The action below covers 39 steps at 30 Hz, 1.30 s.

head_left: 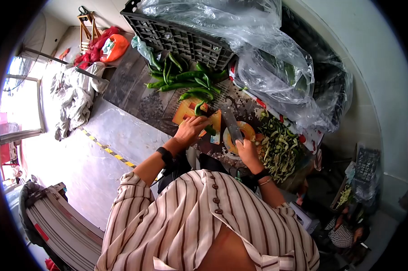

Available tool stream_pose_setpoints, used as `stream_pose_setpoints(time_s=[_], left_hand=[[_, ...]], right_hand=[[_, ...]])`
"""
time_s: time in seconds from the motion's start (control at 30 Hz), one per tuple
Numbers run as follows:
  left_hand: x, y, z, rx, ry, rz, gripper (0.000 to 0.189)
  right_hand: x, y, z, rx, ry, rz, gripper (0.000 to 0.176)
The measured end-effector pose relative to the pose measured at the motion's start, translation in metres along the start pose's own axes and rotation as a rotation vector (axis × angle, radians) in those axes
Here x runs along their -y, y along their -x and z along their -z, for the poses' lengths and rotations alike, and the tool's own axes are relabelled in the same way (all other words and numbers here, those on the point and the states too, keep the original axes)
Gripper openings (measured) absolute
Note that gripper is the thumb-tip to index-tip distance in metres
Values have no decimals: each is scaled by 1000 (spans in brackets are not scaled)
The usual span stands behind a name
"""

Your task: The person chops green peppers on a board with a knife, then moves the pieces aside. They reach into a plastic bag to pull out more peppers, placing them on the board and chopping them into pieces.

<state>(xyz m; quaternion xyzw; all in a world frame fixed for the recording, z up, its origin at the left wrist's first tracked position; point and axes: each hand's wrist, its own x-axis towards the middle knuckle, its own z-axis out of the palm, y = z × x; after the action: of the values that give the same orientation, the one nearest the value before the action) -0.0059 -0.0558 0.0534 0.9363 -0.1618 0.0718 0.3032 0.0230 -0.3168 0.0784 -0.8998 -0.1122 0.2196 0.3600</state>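
My left hand [191, 129] is closed around a green chili pepper [199, 108], whose curved end sticks up beyond the fingers. In my right hand [247, 152] is a kitchen knife [231, 123] with a broad grey blade pointing away from me, apart from the held pepper. Beyond my left hand lies a heap of whole green peppers [181, 81] on the patterned tabletop [138, 86]. A large pile of sliced green peppers [278, 151] spreads to the right of my right hand.
A black plastic crate [181, 38] stands at the back, partly under clear plastic sheeting [276, 67]. An orange bag [116, 47] and a bundled grey cloth [75, 97] are at the left. A person in a checked garment [341, 235] is at the lower right.
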Motion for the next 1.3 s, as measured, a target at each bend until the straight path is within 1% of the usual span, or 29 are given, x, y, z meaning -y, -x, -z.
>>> stream_pose_setpoints(time_s=[0.03,0.13,0.2,0.27,0.33,0.37,0.4,0.53,0.6,0.73,0.83,0.9,1.0,1.1,1.2,1.3], left_hand=[[2,-2,-3,-3,3,3,36],[4,-3,-9,9,-14,4,36],[7,3,-10,2,51,24,35],[13,10,-13,-1,50,28,35],[14,14,-14,-6,46,32,35],[14,15,-16,-23,33,42,31],[13,15,-17,-40,21,51,28],[14,16,-17,-61,16,40,26],[17,18,-16,-43,47,25,37],[20,20,-20,-70,38,8,35],[17,16,-21,-82,53,22,33],[14,14,-19,-95,51,18,32],[12,13,-17,-98,66,20,33],[12,14,-17,-77,65,38,33],[11,13,-17,-96,63,26,33],[10,12,-16,-94,70,25,33]], right_hand=[[5,-1,-2,7,-12,12,38],[8,-2,-8,28,-27,16,37],[3,-2,-13,49,-33,22,37],[-2,0,-20,1,2,110,37],[2,3,-22,24,12,124,37],[4,4,-24,42,22,137,37],[11,4,-23,34,3,158,36],[5,2,-35,9,30,196,29],[2,-1,-38,10,41,175,27],[-1,-2,-38,-29,-1,184,27],[3,-2,-33,-6,-18,175,30],[6,-1,-31,27,-48,125,34],[9,1,-29,36,-8,106,34],[6,2,-33,18,-34,134,31],[10,2,-32,48,-25,113,31],[8,1,-36,22,-34,131,31]])
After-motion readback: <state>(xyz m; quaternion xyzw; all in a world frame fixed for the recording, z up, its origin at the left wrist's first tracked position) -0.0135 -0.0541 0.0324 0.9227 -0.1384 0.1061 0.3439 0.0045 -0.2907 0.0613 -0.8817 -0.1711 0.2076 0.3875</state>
